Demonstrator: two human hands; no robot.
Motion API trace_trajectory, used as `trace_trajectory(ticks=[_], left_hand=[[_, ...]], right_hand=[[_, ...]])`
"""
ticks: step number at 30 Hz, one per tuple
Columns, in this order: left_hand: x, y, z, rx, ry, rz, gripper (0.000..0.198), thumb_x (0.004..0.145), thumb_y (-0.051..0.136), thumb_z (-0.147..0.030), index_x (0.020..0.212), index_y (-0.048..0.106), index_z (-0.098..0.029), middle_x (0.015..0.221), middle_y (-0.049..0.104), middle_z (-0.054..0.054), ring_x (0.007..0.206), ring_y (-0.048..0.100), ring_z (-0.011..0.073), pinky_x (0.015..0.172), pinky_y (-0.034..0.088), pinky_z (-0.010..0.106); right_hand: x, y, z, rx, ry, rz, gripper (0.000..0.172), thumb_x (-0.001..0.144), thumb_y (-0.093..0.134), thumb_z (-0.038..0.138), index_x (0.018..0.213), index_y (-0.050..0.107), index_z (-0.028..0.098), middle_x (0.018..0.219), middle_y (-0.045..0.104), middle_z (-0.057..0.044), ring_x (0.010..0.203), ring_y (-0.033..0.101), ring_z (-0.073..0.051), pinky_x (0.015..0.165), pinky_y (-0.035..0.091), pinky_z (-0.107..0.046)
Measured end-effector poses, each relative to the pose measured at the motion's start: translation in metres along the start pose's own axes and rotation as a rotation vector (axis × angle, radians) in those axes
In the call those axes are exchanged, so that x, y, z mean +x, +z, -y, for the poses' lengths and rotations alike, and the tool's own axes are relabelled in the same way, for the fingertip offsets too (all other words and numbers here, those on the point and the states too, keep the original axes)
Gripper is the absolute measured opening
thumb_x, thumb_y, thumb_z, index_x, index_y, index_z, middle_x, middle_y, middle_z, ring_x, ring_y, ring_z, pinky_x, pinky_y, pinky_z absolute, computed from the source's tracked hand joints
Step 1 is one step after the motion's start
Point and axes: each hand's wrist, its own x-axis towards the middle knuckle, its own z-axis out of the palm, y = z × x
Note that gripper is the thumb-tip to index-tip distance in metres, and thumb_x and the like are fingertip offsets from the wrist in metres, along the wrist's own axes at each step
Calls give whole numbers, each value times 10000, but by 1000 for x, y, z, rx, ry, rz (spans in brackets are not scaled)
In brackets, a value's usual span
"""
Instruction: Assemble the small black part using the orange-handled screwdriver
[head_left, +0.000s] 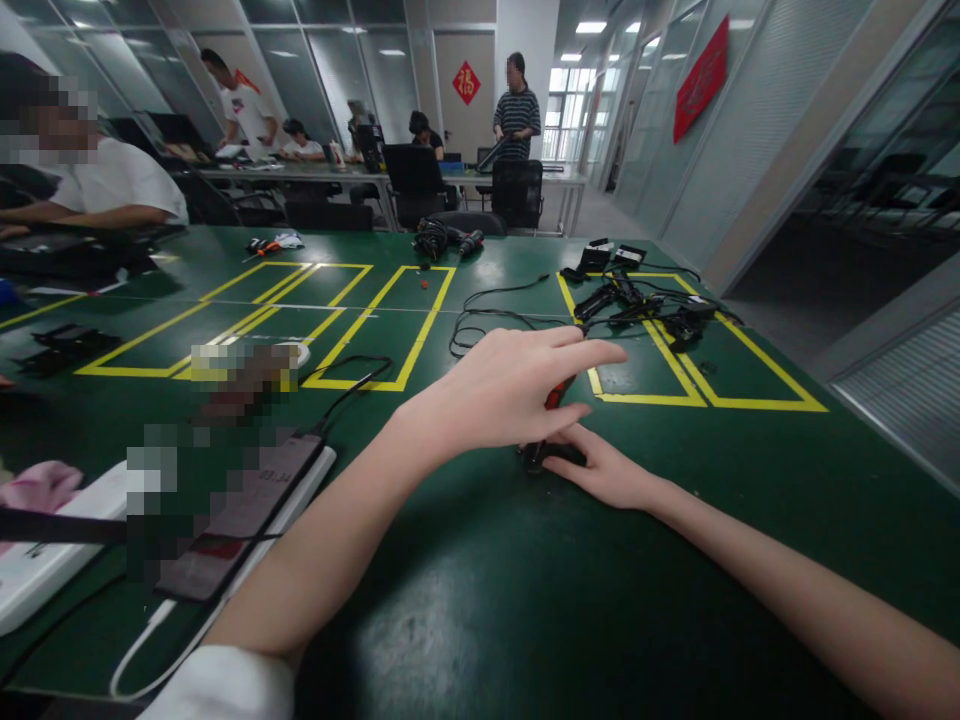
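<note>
In the middle of the view my left hand [510,385] is curled round a red-and-black screwdriver [556,394], with its index finger stretched forward. Most of the tool is hidden behind that hand, and its tip does not show. Just below and to the right, my right hand [600,470] rests low on the green table [480,600]. Its thumb and fingers close on a small black part [534,456], directly under the screwdriver. The hands largely cover this part, so its full shape cannot be made out.
Black parts and cables [622,300] lie among yellow tape outlines at the back right. A black cable [465,330] loops behind my left hand. On the left are a phone [247,510] and a white power strip [67,545]. A person in white [120,190] sits far left.
</note>
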Motion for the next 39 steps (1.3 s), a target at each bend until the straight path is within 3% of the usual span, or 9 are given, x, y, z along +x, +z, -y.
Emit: trace_trajectory(ticks=[7, 14, 18, 23, 32, 36, 39], left_hand=[[-1, -3, -1, 35, -6, -20, 568, 891, 491, -163, 1447, 519, -274, 1128, 654, 51, 870, 644, 153, 710, 472, 235], [-1, -1, -1, 39, 17, -33, 473, 878, 493, -137, 1325, 622, -221, 1136, 664, 65, 927, 653, 168, 748, 481, 247], [-1, -1, 0, 51, 3, -40, 465, 890, 516, -171, 1340, 613, -239, 1145, 658, 53, 853, 647, 148, 708, 472, 243], [-1, -2, -1, 58, 14, -28, 482, 867, 494, -130, 1320, 628, -229, 1136, 657, 67, 909, 649, 169, 745, 482, 256], [-1, -2, -2, 49, 29, -21, 549, 872, 479, -138, 1405, 566, -239, 1126, 671, 66, 959, 647, 184, 779, 488, 261], [-1, -1, -2, 53, -22, -34, 671, 874, 467, -139, 1528, 413, -279, 1136, 672, 41, 896, 648, 162, 730, 478, 239], [0, -2, -3, 59, -4, -9, 669, 856, 488, -143, 1514, 440, -256, 1172, 657, 60, 936, 645, 175, 754, 490, 250]], right_hand=[[0, 0, 2, 63, -13, 23, 384, 960, 625, 359, 1327, 592, 250, 1314, 666, -89, 1228, 634, -269, 1126, 470, -541], [1, 0, 3, 45, -18, 4, 372, 955, 635, 355, 1308, 600, 245, 1297, 679, -96, 1230, 633, -277, 1118, 473, -554], [1, 0, 3, 49, -20, 5, 363, 957, 630, 349, 1299, 598, 232, 1303, 674, -101, 1239, 629, -273, 1117, 476, -549], [2, 0, 3, 48, -14, 10, 364, 950, 643, 343, 1297, 602, 240, 1296, 682, -95, 1238, 632, -277, 1125, 467, -552], [1, 1, 0, 54, -8, -11, 360, 943, 648, 368, 1279, 621, 243, 1282, 688, -93, 1206, 657, -281, 1095, 499, -539], [1, 0, -1, 67, -8, 19, 379, 952, 638, 357, 1313, 603, 246, 1319, 671, -96, 1217, 650, -275, 1107, 484, -539], [2, 0, 0, 36, 0, 6, 335, 946, 648, 365, 1253, 631, 233, 1262, 695, -100, 1203, 652, -284, 1095, 490, -544]])
